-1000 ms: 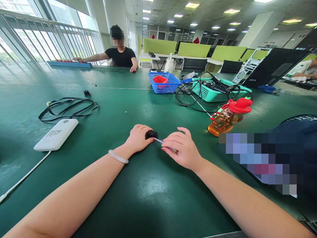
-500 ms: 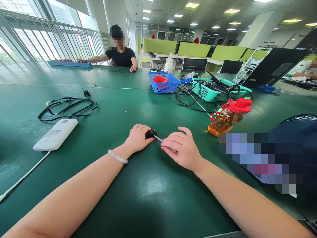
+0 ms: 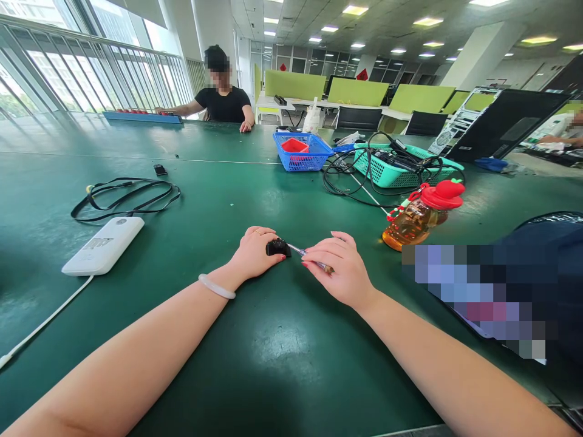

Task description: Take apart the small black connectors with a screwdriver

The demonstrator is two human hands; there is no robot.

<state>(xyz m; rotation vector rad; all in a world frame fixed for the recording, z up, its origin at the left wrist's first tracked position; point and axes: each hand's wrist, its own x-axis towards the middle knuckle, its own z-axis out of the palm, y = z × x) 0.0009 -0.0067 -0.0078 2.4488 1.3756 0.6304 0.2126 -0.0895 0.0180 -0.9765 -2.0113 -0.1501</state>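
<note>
In the middle of the green table, my left hand is closed around a small black plastic part, thumb in front and fingers behind. What kind of part it is I cannot make out. My right hand pinches a slim screwdriver with a clear handle. The screwdriver's thin metal shaft points left, its tip at the right side of the black part. Whether the tip sits inside the part is too small to tell. A white bangle rings my left wrist.
A white power bank and a looped black cable lie left. A drink bottle stands right, before a teal basket of cables. A blue basket is farther back. Across the table sits a person beside a blue strip.
My right hand and the screwdriver have shifted slightly right, and the screwdriver lies a little flatter. The person across has slid the blue strip to the right. My left hand stays on the black part.
</note>
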